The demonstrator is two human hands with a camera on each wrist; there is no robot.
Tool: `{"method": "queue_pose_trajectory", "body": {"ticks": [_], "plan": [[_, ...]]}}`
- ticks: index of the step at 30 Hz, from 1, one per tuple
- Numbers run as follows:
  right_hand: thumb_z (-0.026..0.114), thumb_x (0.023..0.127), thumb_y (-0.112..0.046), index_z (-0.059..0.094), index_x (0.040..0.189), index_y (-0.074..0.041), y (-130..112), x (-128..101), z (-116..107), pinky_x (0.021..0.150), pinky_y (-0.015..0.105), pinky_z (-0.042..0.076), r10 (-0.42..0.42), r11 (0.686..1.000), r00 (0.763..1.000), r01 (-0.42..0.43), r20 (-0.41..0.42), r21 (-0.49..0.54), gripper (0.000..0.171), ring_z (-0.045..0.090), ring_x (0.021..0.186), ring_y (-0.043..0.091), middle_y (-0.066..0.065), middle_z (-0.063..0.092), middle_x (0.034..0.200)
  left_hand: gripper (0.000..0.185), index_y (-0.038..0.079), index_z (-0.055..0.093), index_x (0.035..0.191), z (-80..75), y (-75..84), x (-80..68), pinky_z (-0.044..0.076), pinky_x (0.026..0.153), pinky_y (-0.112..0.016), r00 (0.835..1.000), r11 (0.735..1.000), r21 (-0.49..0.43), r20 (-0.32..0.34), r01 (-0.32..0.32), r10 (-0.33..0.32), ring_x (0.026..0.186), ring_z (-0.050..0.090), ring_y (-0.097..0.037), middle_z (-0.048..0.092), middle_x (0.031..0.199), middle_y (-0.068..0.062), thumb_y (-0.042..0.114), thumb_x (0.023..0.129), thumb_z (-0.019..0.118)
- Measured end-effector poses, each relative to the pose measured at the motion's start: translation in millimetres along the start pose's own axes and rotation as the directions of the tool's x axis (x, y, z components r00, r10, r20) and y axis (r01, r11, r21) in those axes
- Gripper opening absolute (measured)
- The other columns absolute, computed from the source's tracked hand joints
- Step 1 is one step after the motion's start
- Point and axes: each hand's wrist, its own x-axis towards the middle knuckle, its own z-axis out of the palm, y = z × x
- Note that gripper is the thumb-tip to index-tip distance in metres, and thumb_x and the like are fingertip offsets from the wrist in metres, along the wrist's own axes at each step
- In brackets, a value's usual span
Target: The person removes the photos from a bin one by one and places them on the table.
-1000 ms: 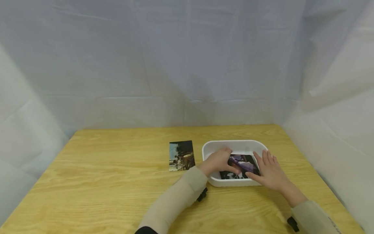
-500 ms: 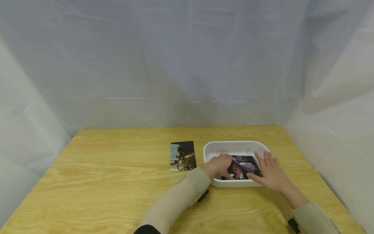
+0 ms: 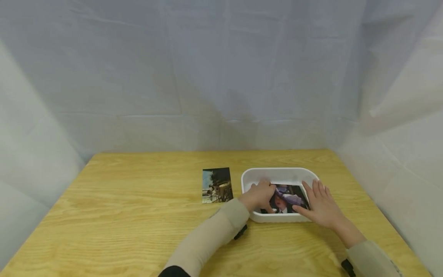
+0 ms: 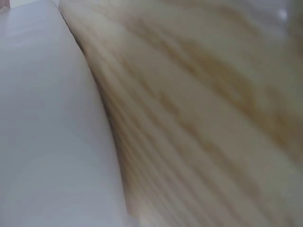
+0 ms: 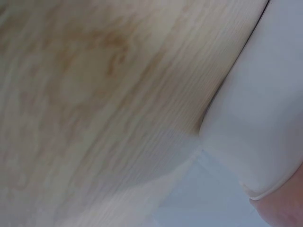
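Note:
A white plastic tray (image 3: 278,171) stands on the wooden table (image 3: 138,215) at the right. Inside it lies a photo (image 3: 290,199) of a person in a purple hat. My left hand (image 3: 261,194) reaches into the tray with curled fingers and grips the photo's left edge. On the tray's right side rests my right hand (image 3: 317,201), fingers straight, thumb touching the photo's lower right corner. Both wrist views are blurred; they show only the tray wall (image 4: 47,142) (image 5: 265,118) against the wood.
A second photo (image 3: 217,184), a dark outdoor scene, lies flat on the table just left of the tray. Pale cloth (image 3: 207,77) hangs behind and at both sides of the table. Bare wood stretches to the left and front.
The photo in the tray was tilted and blurred a second ago; now it lies flatter and lower in the tray. Both hands have settled slightly with it.

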Motion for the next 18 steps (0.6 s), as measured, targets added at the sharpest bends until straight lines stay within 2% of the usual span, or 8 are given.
{"method": "queue_pose_trajectory", "body": {"ticks": [5,10,14,18], "plan": [[0.05,0.081,-0.055,0.022,0.134,0.009,-1,3,1,0.097,0.059,0.007,-0.003,1.0,1.0,0.003,-0.006,-0.008,0.088,0.008,0.122,0.052,0.042,0.011,0.132,0.075,0.014,0.051,0.116,-1.1,-4.6,-0.3,0.04,0.079,-0.033,0.998,1.0,-0.007,-0.058,0.0,0.0,0.102,0.039,-0.016,0.044,0.111,-0.002,0.049,0.055,0.079],[0.05,0.08,-0.056,0.024,0.134,0.009,-2,5,1,0.096,0.059,0.007,-0.01,1.0,1.0,0.01,-0.007,-0.008,0.088,0.008,0.122,0.052,0.042,0.011,0.131,0.078,0.012,0.049,0.114,-4.2,-9.3,-2.2,0.04,0.082,-0.031,0.991,0.993,-0.122,-0.13,0.007,-0.023,0.102,0.039,-0.017,0.044,0.113,-0.004,0.043,0.05,0.082],[0.05,0.08,-0.057,0.023,0.134,0.009,-2,5,2,0.096,0.059,0.007,-0.009,1.0,1.0,0.009,0.001,-0.012,0.089,0.008,0.122,0.052,0.042,0.01,0.132,0.078,0.012,0.048,0.115,-5.4,-10.7,-3.4,0.037,0.086,-0.026,0.984,0.982,-0.187,-0.177,-0.019,-0.015,0.103,0.039,-0.016,0.044,0.112,-0.003,0.038,0.051,0.083],[0.05,0.08,-0.057,0.024,0.134,0.009,-2,5,1,0.096,0.059,0.008,-0.01,1.0,1.0,0.01,-0.004,-0.016,0.089,0.009,0.122,0.053,0.043,0.011,0.131,0.073,0.012,0.048,0.112,-7.1,-11.0,-3.9,0.035,0.087,-0.024,0.977,0.982,-0.186,-0.211,-0.044,0.004,0.101,0.04,-0.014,0.046,0.108,-0.002,0.036,0.053,0.083]]}}
